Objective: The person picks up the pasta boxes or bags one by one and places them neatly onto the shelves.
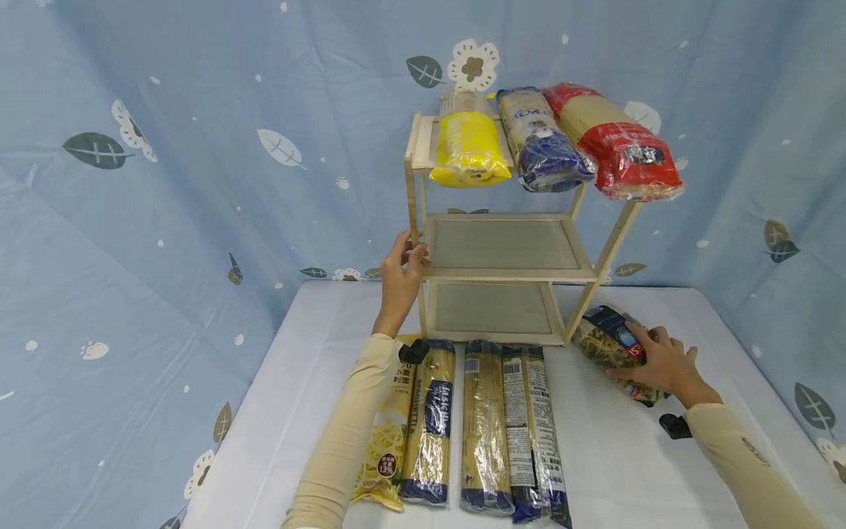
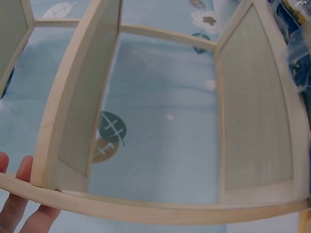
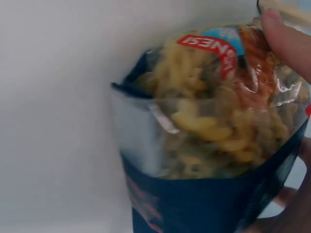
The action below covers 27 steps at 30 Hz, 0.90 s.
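My left hand [image 1: 402,275] grips the left front post of a wooden shelf rack [image 1: 509,275], level with its middle tier. In the left wrist view, fingertips [image 2: 24,167] wrap the pale wood beside a shelf board. On the right, my right hand [image 1: 664,364] holds a bag of pasta [image 1: 604,342] over the white table, next to the rack's right front leg. Close up in the right wrist view, the pasta bag [image 3: 209,126] shows twisted pasta through clear film and a dark blue end. The thumb lies on its upper side, with the other fingers round the far side.
The rack's top tier carries yellow [image 1: 469,147], blue [image 1: 542,143] and red [image 1: 621,147] noodle packs, overhanging its front. Before the rack lie a yellow pasta pack [image 1: 386,433] and several long spaghetti packs [image 1: 485,426]. Blue patterned cloth [image 1: 198,184] hangs behind and at both sides.
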Tool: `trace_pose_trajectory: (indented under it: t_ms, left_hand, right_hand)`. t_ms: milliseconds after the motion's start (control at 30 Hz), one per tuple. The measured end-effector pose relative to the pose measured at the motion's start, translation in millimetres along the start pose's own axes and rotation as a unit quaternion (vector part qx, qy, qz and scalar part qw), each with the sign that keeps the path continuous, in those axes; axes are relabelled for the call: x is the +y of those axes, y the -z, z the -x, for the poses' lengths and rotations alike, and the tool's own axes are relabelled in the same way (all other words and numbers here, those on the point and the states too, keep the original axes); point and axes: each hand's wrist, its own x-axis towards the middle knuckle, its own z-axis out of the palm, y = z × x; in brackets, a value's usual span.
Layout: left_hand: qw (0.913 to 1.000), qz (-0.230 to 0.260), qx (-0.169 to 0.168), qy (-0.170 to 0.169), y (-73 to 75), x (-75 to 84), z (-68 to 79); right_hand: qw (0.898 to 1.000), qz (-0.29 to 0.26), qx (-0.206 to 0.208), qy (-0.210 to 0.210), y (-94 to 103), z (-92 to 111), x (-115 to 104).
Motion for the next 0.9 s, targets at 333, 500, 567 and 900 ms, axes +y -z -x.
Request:
trace_pose_trajectory:
  t_ms: [333, 500, 567, 900]
  left_hand:
    - [0.9999, -0.002, 0.010, -0.006, -0.4, -2.2, 0.4]
    - [0.9999, -0.002, 0.011, -0.009, -3.1, -3.1, 0.1]
    - [0.9999, -0.004, 0.014, -0.008, -3.6, -3.1, 0.2]
    - [0.9998, 0.013, 0.012, -0.003, -2.6, -2.3, 1.4]
  right_hand:
    - [0.999, 0.006, 0.051, -0.005, -24.6, 47.9, -18.7]
    - [0.995, 0.010, 0.094, -0.019, -33.2, 60.6, -23.0]
    - [0.993, 0.013, 0.112, -0.026, -36.3, 63.5, -25.9]
    - [0.984, 0.011, 0.173, -0.038, -36.0, 71.0, -40.3]
